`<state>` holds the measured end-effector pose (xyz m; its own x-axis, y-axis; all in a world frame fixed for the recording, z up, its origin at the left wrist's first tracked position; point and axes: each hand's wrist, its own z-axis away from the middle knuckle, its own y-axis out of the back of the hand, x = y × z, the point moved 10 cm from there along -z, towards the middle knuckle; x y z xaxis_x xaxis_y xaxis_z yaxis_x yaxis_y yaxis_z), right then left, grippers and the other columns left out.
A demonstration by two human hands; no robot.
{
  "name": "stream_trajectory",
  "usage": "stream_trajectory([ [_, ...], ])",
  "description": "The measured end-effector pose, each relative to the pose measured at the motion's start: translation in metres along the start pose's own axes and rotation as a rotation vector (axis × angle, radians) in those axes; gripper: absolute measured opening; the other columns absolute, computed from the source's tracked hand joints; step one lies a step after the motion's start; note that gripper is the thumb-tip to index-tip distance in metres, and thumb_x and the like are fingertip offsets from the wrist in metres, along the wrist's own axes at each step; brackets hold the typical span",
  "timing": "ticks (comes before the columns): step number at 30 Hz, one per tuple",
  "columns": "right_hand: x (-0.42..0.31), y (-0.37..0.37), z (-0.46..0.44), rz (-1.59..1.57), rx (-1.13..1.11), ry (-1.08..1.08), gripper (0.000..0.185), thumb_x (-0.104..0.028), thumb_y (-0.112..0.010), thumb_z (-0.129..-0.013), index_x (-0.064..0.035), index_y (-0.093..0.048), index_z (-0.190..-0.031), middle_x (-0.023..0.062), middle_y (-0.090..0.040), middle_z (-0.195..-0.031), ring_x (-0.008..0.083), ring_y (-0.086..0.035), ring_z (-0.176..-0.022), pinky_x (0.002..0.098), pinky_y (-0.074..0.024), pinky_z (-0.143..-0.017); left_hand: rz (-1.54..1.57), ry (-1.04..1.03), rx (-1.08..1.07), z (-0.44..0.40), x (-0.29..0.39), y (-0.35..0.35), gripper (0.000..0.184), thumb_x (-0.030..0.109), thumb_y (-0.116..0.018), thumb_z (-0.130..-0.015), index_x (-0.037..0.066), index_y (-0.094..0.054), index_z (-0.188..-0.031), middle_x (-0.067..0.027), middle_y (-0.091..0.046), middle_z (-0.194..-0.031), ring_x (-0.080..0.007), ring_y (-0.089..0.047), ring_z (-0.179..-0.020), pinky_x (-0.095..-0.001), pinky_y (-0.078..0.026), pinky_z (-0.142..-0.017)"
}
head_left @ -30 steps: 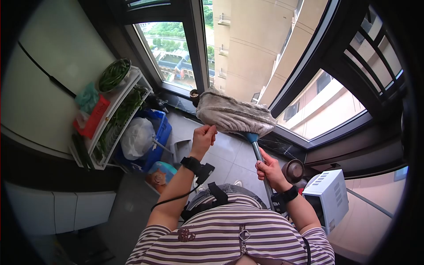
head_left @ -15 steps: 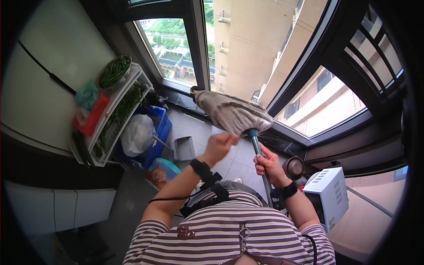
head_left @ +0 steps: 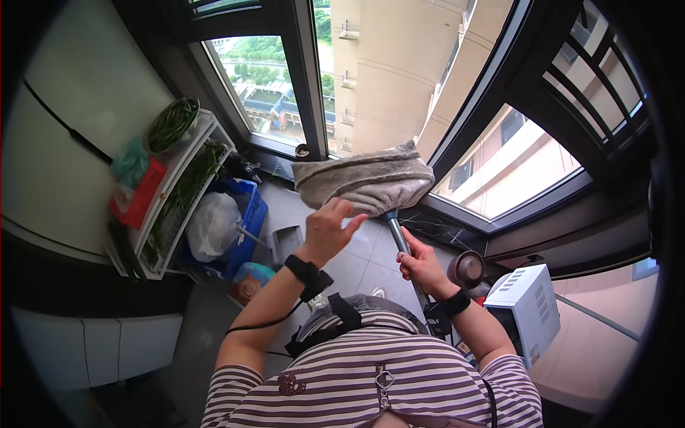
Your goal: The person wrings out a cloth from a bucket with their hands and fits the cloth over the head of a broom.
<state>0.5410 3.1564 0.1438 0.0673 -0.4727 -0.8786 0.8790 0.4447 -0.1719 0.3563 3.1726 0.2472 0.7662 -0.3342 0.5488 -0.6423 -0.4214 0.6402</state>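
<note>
A mop with a grey-brown cloth head (head_left: 364,182) is held up in front of the windows. Its grey-blue pole (head_left: 399,234) slants down towards my body. My right hand (head_left: 426,267) is closed around the pole, a little below the head. At the cloth's lower left edge is my left hand (head_left: 330,230), with its thumb apart from its partly curled fingers. The fingertips overlap the cloth; whether they press on it is unclear. Both wrists wear black straps.
On the left stands a white rack (head_left: 196,153) with green vegetables and a red basket (head_left: 140,192). Beside it are a blue crate (head_left: 255,214) and a grey dustpan (head_left: 287,242). A metal pot (head_left: 466,269) and a white microwave (head_left: 531,310) are on the right. Window frames (head_left: 303,93) rise ahead.
My left hand has moved left, and its thumb has parted from the fingers. The cloth head now looks more spread out and level. My right hand keeps its hold on the pole.
</note>
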Motion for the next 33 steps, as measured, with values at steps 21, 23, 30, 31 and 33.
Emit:
stream_trajectory([
  [21,0.042,-0.035,-0.010,-0.178,-0.358,-0.197,0.056,-0.011,-0.050,-0.088,-0.0045,-0.022,-0.135,0.0091,-0.056,-0.093,0.0113,-0.053,-0.069,0.0231,-0.0462,-0.060,1.397,1.178,-0.705,0.122,-0.040,-0.155,0.035,0.037,-0.054,-0.086,0.003,-0.055,-0.094,-0.0083,-0.061,-0.087,-0.0106,-0.054,-0.056,-0.0190,-0.041,-0.047],
  [23,0.037,-0.052,-0.004,-0.153,-0.436,-0.213,0.056,-0.009,-0.049,-0.088,-0.0069,-0.021,-0.137,0.0098,-0.056,-0.096,0.0129,-0.056,-0.074,0.0244,-0.0471,-0.066,1.589,1.153,-0.534,0.130,-0.056,-0.169,0.030,0.034,-0.053,-0.087,0.004,-0.054,-0.091,-0.0101,-0.063,-0.087,-0.0092,-0.053,-0.055,-0.0179,-0.040,-0.047],
  [30,0.053,-0.028,0.045,0.585,-0.707,-0.489,0.051,-0.014,-0.056,-0.086,-0.0065,-0.033,-0.131,0.0076,-0.060,-0.093,0.0127,-0.058,-0.083,0.0265,-0.0456,-0.076,1.367,1.074,-0.073,0.089,-0.122,-0.095,0.026,0.032,-0.055,-0.086,0.006,-0.054,-0.082,-0.0106,-0.064,-0.077,-0.0058,-0.046,-0.044,-0.0166,-0.033,-0.038],
  [31,0.053,-0.019,0.055,0.609,-0.703,-0.547,0.048,-0.015,-0.057,-0.085,-0.0056,-0.037,-0.129,0.0061,-0.061,-0.089,0.0109,-0.057,-0.082,0.0257,-0.0450,-0.077,1.335,1.023,0.002,0.079,-0.134,-0.078,0.026,0.032,-0.055,-0.086,0.007,-0.055,-0.081,-0.0106,-0.064,-0.076,-0.0057,-0.046,-0.044,-0.0165,-0.033,-0.038],
  [33,0.052,0.009,0.062,0.742,-0.644,-0.435,0.036,-0.020,-0.059,-0.084,-0.0006,-0.050,-0.112,0.0050,-0.060,-0.078,0.0108,-0.058,-0.073,0.0262,-0.0464,-0.068,1.256,0.982,0.127,0.068,-0.158,-0.049,0.027,0.033,-0.056,-0.086,0.006,-0.055,-0.079,-0.0108,-0.064,-0.075,-0.0056,-0.046,-0.044,-0.0169,-0.033,-0.037],
])
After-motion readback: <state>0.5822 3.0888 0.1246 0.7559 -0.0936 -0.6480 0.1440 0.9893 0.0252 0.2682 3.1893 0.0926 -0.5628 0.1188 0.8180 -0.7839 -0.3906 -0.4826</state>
